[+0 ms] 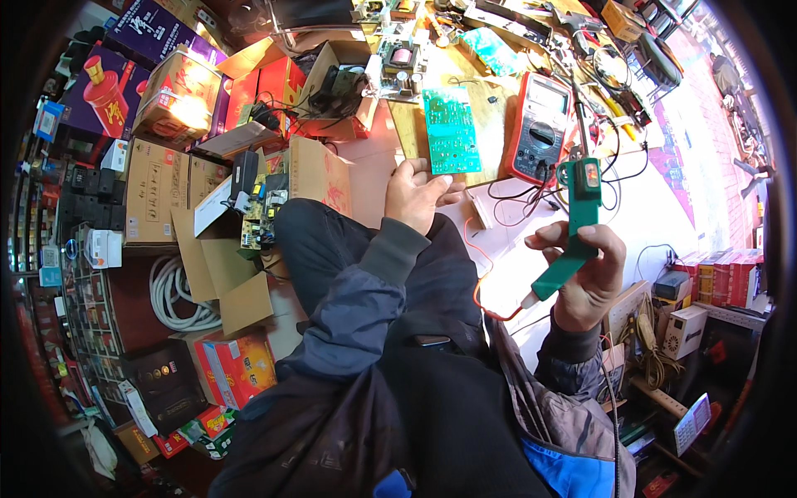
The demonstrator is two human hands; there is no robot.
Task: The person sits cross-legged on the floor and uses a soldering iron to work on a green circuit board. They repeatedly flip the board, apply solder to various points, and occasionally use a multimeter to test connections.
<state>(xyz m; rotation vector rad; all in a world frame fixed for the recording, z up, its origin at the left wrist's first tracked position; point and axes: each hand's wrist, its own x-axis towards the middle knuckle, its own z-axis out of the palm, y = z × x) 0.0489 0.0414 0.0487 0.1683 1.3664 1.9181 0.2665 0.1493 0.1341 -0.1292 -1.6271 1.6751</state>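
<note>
Circuit board in one hand, green tool raised in the other, not yet brought together.

The left hand (418, 192) grips the lower edge of a green circuit board (449, 131), holding it up over the wooden bench (490, 116). The right hand (585, 274) is closed around a green handled tool (575, 232) with a red wire (486, 274) trailing from its end; its tip stands well apart from the board. A red multimeter (541, 126) lies between them on the bench. Judging by this, the board is picked up and the tool readied, while any work on the board itself looks still to come.
</note>
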